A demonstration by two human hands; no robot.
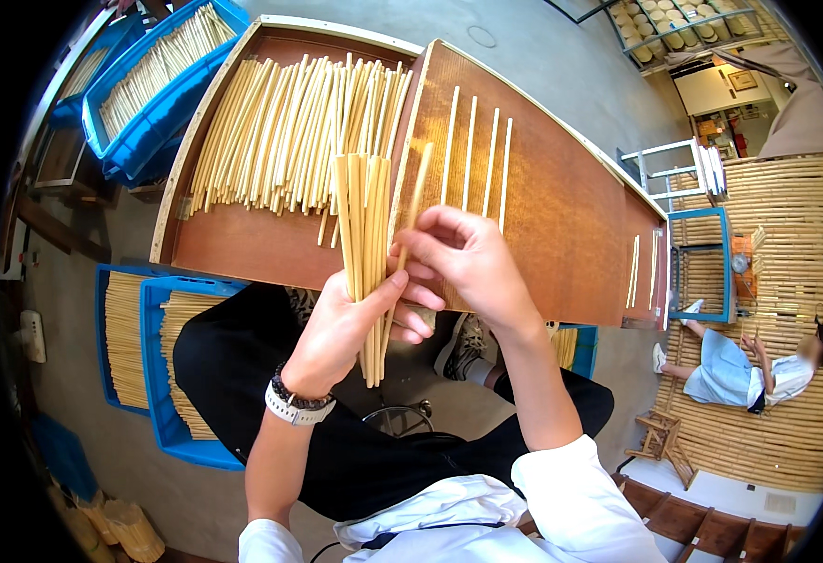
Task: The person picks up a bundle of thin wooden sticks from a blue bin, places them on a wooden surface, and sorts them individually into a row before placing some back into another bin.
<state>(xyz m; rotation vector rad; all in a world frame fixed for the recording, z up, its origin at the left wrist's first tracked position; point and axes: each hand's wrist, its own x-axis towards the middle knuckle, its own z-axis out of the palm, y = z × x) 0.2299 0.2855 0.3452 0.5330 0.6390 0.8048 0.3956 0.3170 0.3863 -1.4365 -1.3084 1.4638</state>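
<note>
At the far left, blue crates (163, 70) stacked on a bench hold pale bamboo sticks, and lower down two more blue crates (153, 375) on the floor carry the same stock. Next comes a wooden tray table (243, 244) with a loose heap of sticks (289, 131) fanned across its left half. The left hand (336, 328) is closed around a bundle of sticks (365, 225) held upright just in front of the table's near edge — thumb pressed across the front, a watch and bead bracelet at the wrist. The right hand (468, 263), touching the bundle's right side, pinches a single stick (416, 192) between thumb and fingertips. Beyond it, four separate sticks (477, 150) lie side by side on the tray's right half. Far right, another person (740, 371) sits on a bamboo mat (787, 235).
</note>
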